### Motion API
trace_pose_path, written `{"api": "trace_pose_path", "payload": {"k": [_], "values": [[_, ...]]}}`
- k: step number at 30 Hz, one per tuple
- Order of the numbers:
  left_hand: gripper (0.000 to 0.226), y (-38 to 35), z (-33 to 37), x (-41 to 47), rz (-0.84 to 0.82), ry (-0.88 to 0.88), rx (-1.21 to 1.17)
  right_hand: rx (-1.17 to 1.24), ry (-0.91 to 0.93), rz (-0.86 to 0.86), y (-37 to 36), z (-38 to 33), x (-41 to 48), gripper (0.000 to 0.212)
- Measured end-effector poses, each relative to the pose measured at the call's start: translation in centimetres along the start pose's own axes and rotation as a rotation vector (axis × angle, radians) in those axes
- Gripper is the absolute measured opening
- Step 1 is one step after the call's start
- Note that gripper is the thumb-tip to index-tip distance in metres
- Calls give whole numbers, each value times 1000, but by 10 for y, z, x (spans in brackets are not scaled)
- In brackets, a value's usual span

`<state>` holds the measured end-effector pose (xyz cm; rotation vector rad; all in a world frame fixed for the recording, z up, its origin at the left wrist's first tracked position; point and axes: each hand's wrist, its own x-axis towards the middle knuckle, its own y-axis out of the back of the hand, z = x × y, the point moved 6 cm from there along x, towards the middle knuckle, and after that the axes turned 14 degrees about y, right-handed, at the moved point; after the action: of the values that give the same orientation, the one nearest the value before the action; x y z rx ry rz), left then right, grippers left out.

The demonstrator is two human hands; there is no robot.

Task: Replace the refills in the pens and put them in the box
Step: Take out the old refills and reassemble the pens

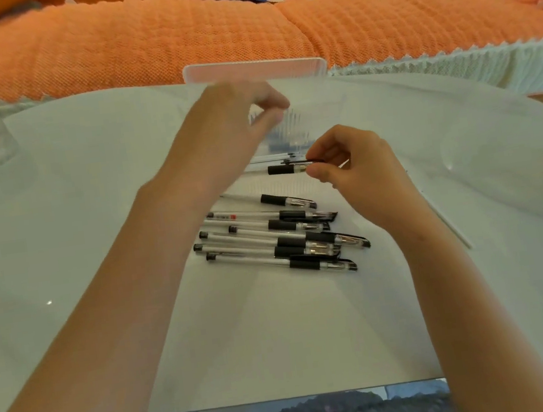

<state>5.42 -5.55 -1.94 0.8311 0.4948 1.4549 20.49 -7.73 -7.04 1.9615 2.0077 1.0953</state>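
Pinching one pen point(284, 169) by its tip end with right hand point(344, 168), barrel lying leftward from the pinch. Just beyond, blurred left hand point(236, 131), grasp unclear. Farther still, clear box point(255, 66).

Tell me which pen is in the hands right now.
The pen pinched by the right hand, beyond the pile; the rest lie untouched together on the table.

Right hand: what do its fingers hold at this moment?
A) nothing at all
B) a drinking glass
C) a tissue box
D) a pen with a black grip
D: the right hand pinches the pen with a black grip at one end, beyond the pile of pens on the table.
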Motion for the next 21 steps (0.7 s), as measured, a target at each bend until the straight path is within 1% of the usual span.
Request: {"api": "trace_pose_path", "payload": {"k": [3, 6, 8, 11, 14, 18, 21], "values": [[29, -9, -1, -32, -34, -21, 19, 98, 12, 30, 5, -4, 0, 9], [36, -16, -9, -49, -51, 31, 59, 190, 25, 5, 4, -10, -3, 12], [34, -17, -10, -53, -33, 53, 65, 239, 32, -23, 3, -13, -4, 11], [25, -19, -14, -55, -12, 106, 62, 298, 47, -41, 2, -18, -5, 11], [19, -22, -21, -57, -19, 171, 38, 283, 47, -65, 0, -16, -5, 11], [19, -23, -22, -58, -9, 177, 47, 259, 23, -103, -2, -14, -6, 17], [22, -23, -25, -58, -23, 189, 62, 201, 7, -154, -6, -13, -9, 13]]}}
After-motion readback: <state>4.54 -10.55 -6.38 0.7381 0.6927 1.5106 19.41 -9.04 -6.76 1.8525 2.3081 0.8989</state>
